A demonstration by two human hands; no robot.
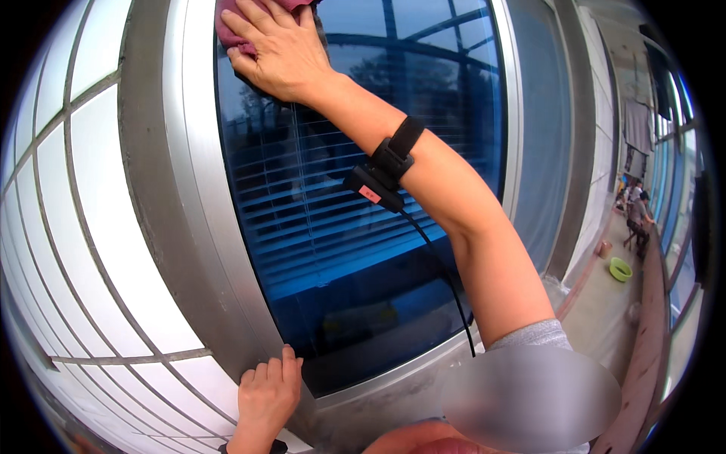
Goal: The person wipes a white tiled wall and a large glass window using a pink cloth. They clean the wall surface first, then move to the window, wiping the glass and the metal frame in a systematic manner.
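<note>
My right hand [283, 54] presses a dark red cloth [227, 28] flat on the upper left part of a blue-tinted window pane [363, 323], beside the metal frame. Its fingers are spread over the cloth. A black strap with a small cabled device [377, 187] sits on the right forearm. Low in the view, my left hand [271, 386] rests at the lower left of the window's metal frame [227, 227], fingers curled and one fingertip raised near the glass; no object shows in it. Horizontal blinds [340, 244] show behind the glass.
White wall tiles [108, 198] stand left of the window. A concrete sill [391, 397] runs beneath it. Far right, along a walkway, are a green basin [620, 269], a reddish bucket [604, 248], a seated person [639, 221] and hanging cloth [637, 126]. Glazing lines the right side.
</note>
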